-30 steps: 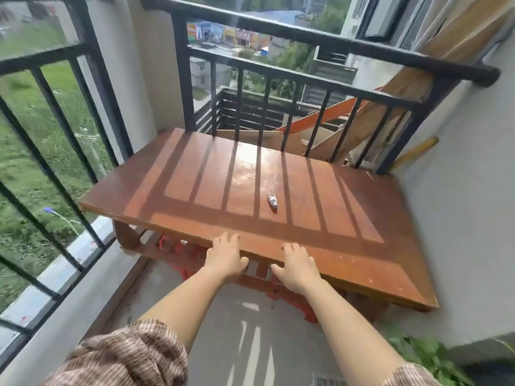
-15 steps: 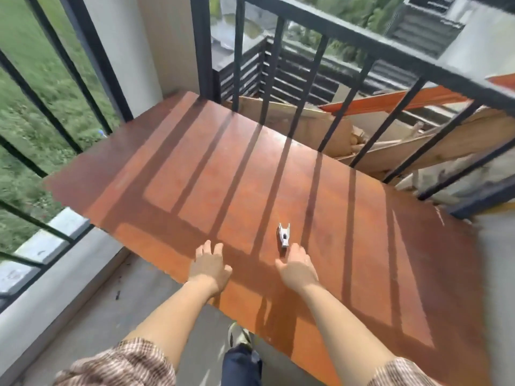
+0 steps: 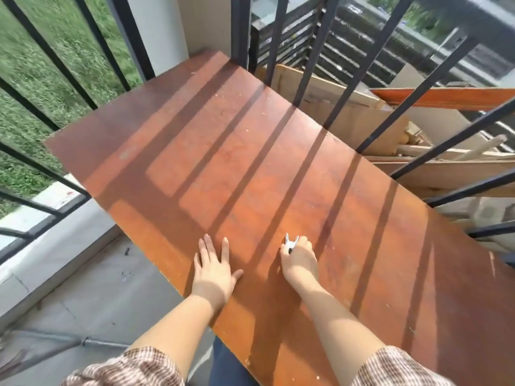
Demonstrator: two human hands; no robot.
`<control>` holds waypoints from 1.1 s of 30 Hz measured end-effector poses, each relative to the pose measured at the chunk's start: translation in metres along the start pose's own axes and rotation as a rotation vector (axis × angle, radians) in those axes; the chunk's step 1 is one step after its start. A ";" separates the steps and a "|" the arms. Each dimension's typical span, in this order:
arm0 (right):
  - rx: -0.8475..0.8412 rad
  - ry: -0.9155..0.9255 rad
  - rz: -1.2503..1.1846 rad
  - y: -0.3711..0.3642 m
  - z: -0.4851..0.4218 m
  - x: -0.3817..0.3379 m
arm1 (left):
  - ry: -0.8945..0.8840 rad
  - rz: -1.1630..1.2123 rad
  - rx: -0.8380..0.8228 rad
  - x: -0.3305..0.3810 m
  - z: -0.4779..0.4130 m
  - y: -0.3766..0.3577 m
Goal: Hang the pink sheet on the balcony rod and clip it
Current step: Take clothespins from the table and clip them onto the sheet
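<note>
Lower centre of the frame, the right hand (image 3: 299,263) has its grip curled round a small metal clip (image 3: 291,242) on the reddish-brown counter (image 3: 250,162), with the clip's prongs poking out past the knuckles. Just left of it, the left hand (image 3: 214,274) lies flat on the counter, fingers straight, its grip holding nothing. The black balcony railing (image 3: 315,51) crosses the top. Red marks on the white ledge (image 3: 60,197) at left are too blurred to read.

Clip (image 3: 291,242) half hidden by right fingers (image 3: 305,244), grass (image 3: 55,65) blurred
</note>
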State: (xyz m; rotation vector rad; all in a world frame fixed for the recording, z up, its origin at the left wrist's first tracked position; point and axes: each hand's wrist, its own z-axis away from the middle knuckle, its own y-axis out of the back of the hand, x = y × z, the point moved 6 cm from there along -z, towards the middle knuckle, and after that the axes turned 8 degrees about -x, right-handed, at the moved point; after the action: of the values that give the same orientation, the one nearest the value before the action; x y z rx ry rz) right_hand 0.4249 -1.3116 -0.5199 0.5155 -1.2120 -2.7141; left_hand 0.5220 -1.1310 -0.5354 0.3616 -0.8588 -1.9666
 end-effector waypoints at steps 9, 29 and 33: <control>0.007 0.193 0.021 -0.015 0.047 -0.028 | -0.043 0.110 -0.035 -0.027 0.035 0.024; -0.454 0.994 0.366 -0.324 0.468 -0.223 | 0.516 0.639 0.494 -0.442 0.399 -0.151; -0.579 1.217 0.512 -0.400 0.581 -0.258 | 0.772 0.765 0.599 -0.524 0.494 -0.207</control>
State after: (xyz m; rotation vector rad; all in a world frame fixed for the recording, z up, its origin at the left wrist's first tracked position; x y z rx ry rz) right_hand 0.4692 -0.5733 -0.3899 1.2381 -0.1642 -1.6052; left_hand 0.3885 -0.4116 -0.3747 0.9053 -0.8606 -0.7292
